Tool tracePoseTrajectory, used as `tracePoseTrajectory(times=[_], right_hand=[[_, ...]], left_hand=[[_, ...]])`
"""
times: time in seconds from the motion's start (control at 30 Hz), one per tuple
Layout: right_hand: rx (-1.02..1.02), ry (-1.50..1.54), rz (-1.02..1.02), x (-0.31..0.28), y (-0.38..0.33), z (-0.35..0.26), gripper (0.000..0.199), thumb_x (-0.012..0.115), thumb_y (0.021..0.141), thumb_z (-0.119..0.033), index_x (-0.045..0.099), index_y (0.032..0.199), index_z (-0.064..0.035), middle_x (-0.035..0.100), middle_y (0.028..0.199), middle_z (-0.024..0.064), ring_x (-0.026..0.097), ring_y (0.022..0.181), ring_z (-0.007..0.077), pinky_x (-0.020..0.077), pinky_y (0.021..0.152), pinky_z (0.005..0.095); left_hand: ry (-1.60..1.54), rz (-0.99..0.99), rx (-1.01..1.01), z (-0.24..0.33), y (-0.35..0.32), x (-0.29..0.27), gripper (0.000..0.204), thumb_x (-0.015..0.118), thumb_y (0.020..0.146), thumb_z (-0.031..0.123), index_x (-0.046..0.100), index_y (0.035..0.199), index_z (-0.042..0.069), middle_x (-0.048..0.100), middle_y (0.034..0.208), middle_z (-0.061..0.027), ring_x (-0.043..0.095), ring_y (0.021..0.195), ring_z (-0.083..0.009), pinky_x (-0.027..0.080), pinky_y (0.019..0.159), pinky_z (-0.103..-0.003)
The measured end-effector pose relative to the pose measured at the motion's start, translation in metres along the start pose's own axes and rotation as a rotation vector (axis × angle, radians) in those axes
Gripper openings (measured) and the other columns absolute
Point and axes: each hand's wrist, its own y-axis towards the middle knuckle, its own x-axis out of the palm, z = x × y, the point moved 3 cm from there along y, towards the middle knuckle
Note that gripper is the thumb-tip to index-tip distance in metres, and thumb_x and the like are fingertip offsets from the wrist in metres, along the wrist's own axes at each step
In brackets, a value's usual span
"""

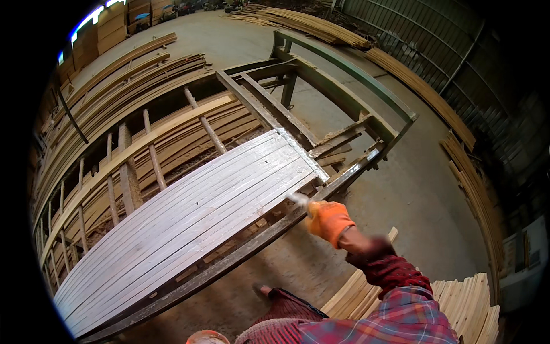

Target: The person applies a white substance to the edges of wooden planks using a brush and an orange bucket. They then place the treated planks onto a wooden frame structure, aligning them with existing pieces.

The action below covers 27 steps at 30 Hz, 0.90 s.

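Observation:
My right hand [330, 222], in an orange glove, is closed round the handle of a paintbrush [299, 199] whose whitish end is blurred by motion. The brush end is by the near edge of a row of long boards [189, 212] coated in white. These boards lie side by side on a long frame, their right ends close to a white-smeared crossbar [303, 155]. A round orange-rimmed container [207, 337] with pale contents shows in part at the lower edge. My left hand is out of the picture.
The dark metal rail [246, 252] of the frame runs along the near side. A green metal frame [344, 74] stands at its far right end. Unpainted strips [464, 298] are stacked at lower right. More timber [126, 86] lies beyond the frame, and long planks [424, 86] line the wall.

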Motion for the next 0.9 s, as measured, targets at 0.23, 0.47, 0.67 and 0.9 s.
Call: tracePoseTrajectory(times=[0.23,0.47,0.67,0.9], right_hand=[[-0.623,0.711,-0.647,-0.009,-0.046,-0.190,0.052,0.077,0.085,-0.023,0.070,0.133,-0.0069,0.074,0.122,0.0173,0.071,0.112,0.0276,0.0548,0.096,0.0392],[-1.622,-0.032,-0.592,0.107,-0.156,-0.449,0.039,0.071,0.089,-0.033,0.069,0.120,-0.0099,0.073,0.118,0.0144,0.071,0.105,0.0346,0.0548,0.089,0.0479],[-1.907,-0.060,-0.728,0.213,-0.214,-0.543,0.046,0.067,0.088,-0.038,0.066,0.128,-0.0140,0.072,0.125,0.0139,0.071,0.111,0.0359,0.0566,0.092,0.0483],[-1.735,0.375,-0.597,0.153,-0.116,-0.736,0.042,0.076,0.084,-0.014,0.067,0.122,-0.0016,0.074,0.116,0.0189,0.071,0.107,0.0387,0.0585,0.091,0.0436]], left_hand=[[-0.156,0.132,0.073,-0.007,-0.029,-0.100,0.008,0.061,0.093,0.011,0.058,0.098,0.006,0.055,0.071,-0.0063,0.057,0.059,-0.0194,0.053,0.058,-0.036],[-0.022,0.136,0.507,-0.027,-0.096,-0.148,0.007,0.062,0.093,0.012,0.059,0.094,0.006,0.055,0.071,-0.0062,0.058,0.060,-0.0204,0.054,0.061,-0.038],[-0.793,0.184,0.179,-0.024,-0.059,-0.193,0.015,0.063,0.094,0.016,0.060,0.106,0.006,0.056,0.076,-0.0052,0.059,0.063,-0.0205,0.056,0.069,-0.041],[-0.435,0.328,0.341,0.017,0.134,-0.415,0.034,0.070,0.095,0.018,0.059,0.124,0.004,0.060,0.096,-0.0045,0.062,0.087,-0.0181,0.056,0.082,-0.040]])
